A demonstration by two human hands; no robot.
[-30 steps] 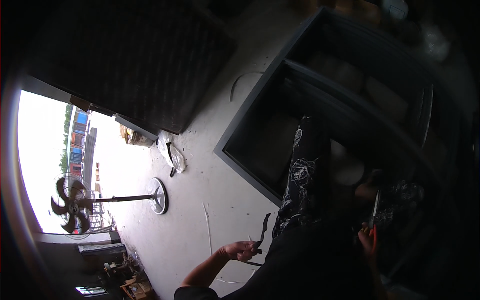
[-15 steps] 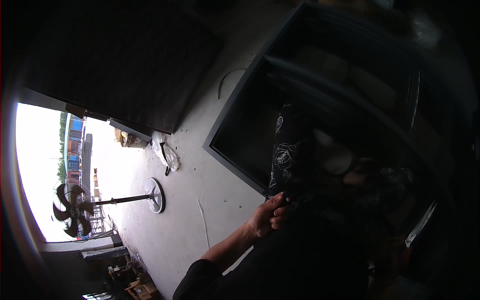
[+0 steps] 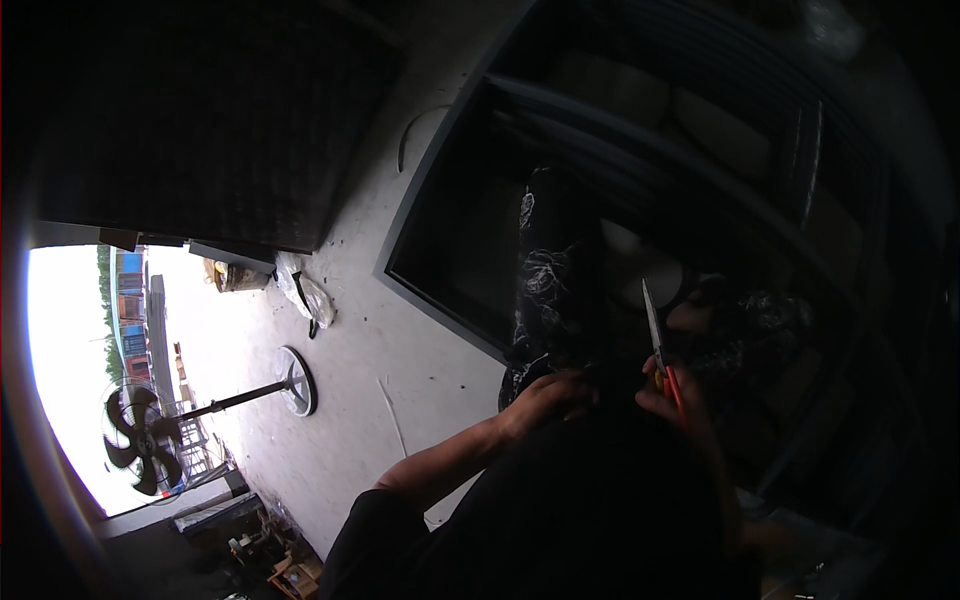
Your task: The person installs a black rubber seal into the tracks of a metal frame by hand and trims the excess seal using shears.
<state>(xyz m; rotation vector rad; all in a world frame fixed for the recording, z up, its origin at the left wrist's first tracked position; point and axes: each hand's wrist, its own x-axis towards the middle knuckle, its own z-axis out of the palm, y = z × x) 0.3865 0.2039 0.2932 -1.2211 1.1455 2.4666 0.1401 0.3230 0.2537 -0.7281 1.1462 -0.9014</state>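
My right hand (image 3: 660,402) is closed round the handles of a pair of red-handled shears (image 3: 655,325). Their long pointed metal blades reach up and away in front of my body. A little to the left, my left hand (image 3: 550,400) rests by my thigh with its fingers curled in. Whatever those fingers hold, if anything, is lost in the dark. My legs, in dark patterned trousers (image 3: 545,270), extend into a large dark grey frame (image 3: 425,308) with a crossbar, lying on the floor.
On the pale floor (image 3: 350,365) at the left stands a pedestal fan (image 3: 145,440). A clear plastic bag (image 3: 308,292) lies near a dark panel (image 3: 200,120). A thin strip (image 3: 392,415) lies between fan and frame. Clutter (image 3: 285,560) sits at the lower left, below a bright doorway.
The right hand has brought the shears from the lower right in to the middle, blades upward. My left hand stays by the thigh. The view has shifted slightly.
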